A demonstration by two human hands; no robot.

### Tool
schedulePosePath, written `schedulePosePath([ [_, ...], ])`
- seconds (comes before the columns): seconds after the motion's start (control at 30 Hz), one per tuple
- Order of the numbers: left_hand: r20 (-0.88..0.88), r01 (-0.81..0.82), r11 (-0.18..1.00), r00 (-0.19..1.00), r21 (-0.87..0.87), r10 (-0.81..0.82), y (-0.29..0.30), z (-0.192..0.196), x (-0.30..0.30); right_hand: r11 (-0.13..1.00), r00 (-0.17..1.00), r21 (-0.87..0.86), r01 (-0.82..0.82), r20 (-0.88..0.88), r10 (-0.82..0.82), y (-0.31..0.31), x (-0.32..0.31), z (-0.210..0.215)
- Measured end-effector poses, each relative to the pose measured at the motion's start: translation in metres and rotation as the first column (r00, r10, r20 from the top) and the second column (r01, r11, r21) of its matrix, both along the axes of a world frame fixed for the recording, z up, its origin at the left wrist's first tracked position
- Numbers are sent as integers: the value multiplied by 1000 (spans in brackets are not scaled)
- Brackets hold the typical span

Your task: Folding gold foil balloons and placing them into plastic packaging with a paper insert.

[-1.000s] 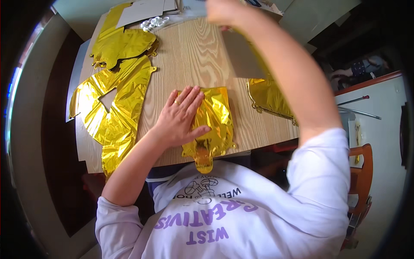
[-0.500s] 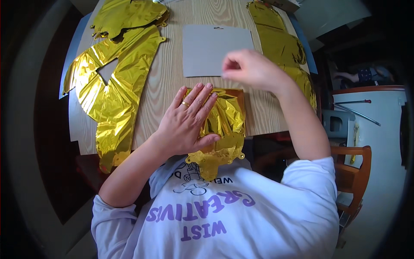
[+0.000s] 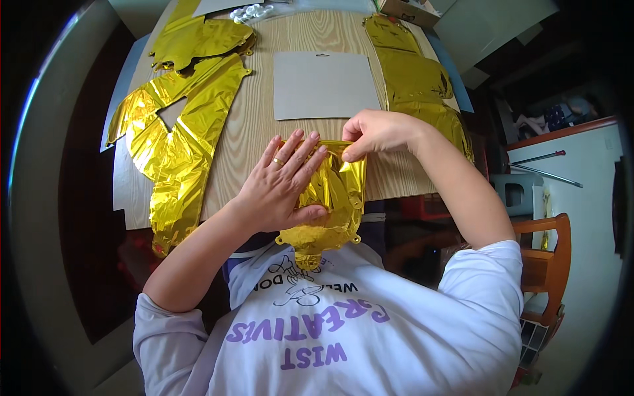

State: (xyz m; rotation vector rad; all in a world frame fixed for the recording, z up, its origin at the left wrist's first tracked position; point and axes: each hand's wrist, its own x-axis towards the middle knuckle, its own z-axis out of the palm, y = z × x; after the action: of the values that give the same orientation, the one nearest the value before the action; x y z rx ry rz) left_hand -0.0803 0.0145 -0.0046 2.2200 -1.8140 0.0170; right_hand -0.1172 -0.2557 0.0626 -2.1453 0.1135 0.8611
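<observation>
The left hand (image 3: 281, 185) is laid flat, fingers (image 3: 300, 153) spread and pressed down on a crumpled gold foil balloon (image 3: 333, 198); a ring is seen on one finger; the thumb is stretched along the balloon's lower part, so that the foil is pinned under palm and fingers at its left half. The right hand (image 3: 376, 132) is curled at the balloon's top right corner; its fingertips (image 3: 349, 155) are closed together in a pinch on the foil's upper edge, just beside the left fingertips. The balloon is placed at the near edge of the wooden table (image 3: 251, 125), flattened and creased; its lower tab is hung over the table edge, toward the person's white printed shirt (image 3: 330, 330). Just beyond the hands a grey cardboard sheet (image 3: 325, 84) is laid flat, not touched. To the left a large flattened gold foil piece (image 3: 178, 138) is spread, partly over the table edge; another gold foil shape (image 3: 198, 39) is set beyond it. On the right a long gold foil strip (image 3: 416, 79) is laid along the table side. A wooden chair (image 3: 545, 257) is seen at far right.
</observation>
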Motion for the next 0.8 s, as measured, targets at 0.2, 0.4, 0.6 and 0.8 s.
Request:
schedulePosePath([
  [0.2, -74, 7, 997, 997, -81, -13, 0, 2, 0, 951, 973, 258, 171, -197, -121, 0, -19, -10],
  [0.4, -515, -242, 895, 857, -375, 16, -9, 21, 54, 930, 955, 236, 281, 21, -294, -31, -40, 20],
  [0.6, -56, -131, 972, 991, -197, 122, -41, -2, 108, 913, 851, 176, 369, 331, -408, -77, -47, 81],
  [0.8, -160, -155, 971, 979, -181, 126, -7, 4, 54, 877, 324, -73, 475, 941, -98, -66, -28, 99],
])
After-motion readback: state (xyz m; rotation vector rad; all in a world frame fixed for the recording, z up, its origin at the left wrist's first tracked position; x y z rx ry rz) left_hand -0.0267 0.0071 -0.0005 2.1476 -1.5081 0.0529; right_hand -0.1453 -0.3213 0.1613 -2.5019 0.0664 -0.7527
